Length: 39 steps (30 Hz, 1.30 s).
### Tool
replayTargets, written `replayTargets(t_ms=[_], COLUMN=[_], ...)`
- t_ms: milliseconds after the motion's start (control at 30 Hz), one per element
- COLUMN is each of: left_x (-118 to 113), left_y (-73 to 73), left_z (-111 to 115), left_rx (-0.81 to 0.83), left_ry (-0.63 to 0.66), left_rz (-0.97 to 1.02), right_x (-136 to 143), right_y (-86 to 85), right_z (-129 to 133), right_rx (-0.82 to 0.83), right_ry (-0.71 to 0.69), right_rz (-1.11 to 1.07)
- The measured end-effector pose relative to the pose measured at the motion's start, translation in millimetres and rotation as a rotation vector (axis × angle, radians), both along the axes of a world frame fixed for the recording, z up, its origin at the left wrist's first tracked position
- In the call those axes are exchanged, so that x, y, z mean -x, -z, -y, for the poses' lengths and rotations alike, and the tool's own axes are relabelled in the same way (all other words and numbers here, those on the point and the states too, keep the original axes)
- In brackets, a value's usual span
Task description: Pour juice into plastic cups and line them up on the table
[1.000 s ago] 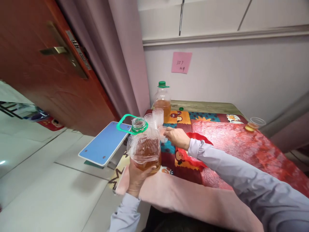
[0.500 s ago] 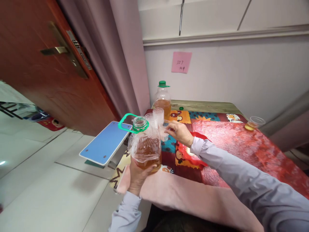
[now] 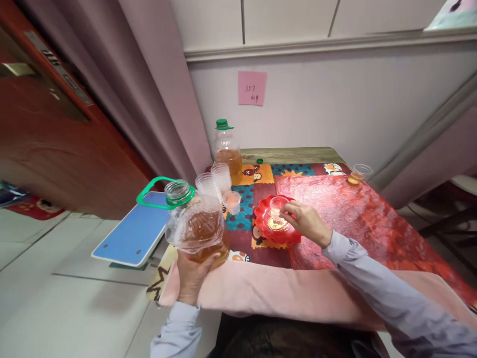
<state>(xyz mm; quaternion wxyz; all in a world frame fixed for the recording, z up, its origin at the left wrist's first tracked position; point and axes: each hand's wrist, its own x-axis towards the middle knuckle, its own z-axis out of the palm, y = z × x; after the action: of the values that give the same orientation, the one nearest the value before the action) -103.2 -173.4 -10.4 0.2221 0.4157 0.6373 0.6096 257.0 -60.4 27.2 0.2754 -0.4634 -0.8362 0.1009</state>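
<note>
My left hand is wrapped round the lower part of a large clear jug of amber liquid. The jug has no cap on its neck, and its green handle sticks out to the left. Over a red scalloped tray, my right hand pinches a small clear plastic cup by its side. Whether the cup touches the tray I cannot tell. Stacked clear cups stand behind the jug, with a single cup beside them.
A second, capped jug stands at the back near a loose green cap. At the far right is a cup with a little yellow liquid. A pink towel covers the front edge. A blue board sits left of the table.
My right hand has moved right, from beside the stacked cups to over the red tray, with a cup in it. My left hand stays on the jug. The view has shifted right.
</note>
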Motion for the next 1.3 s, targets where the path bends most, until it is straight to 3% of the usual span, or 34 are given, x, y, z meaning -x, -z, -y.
replayTargets(t_ms=[167, 333, 500, 800, 1300], left_x=[2, -1, -4, -4, -3], left_y=[0.8, -2.6, -6.6, -8.4, -6.0], left_z=[-1, -1, -2, 0, -1], left_rx=[-0.009, -0.003, -0.001, 0.004, 0.003], left_ry=[-0.002, -0.02, -0.063, -0.034, -0.041], left_rz=[-0.019, -0.061, -0.078, -0.081, -0.032], right_x=[1, -6, -7, 25, 17], right_y=[14.2, 11.7, 8.8, 37.4, 39.8], right_z=[-4, 9, 17, -3, 6], right_rx=[0.008, -0.001, -0.072, 0.056, -0.019], right_ry=[-0.004, 0.011, 0.119, 0.272, 0.283], right_rz=[0.031, 0.008, -0.103, -0.17, -0.173])
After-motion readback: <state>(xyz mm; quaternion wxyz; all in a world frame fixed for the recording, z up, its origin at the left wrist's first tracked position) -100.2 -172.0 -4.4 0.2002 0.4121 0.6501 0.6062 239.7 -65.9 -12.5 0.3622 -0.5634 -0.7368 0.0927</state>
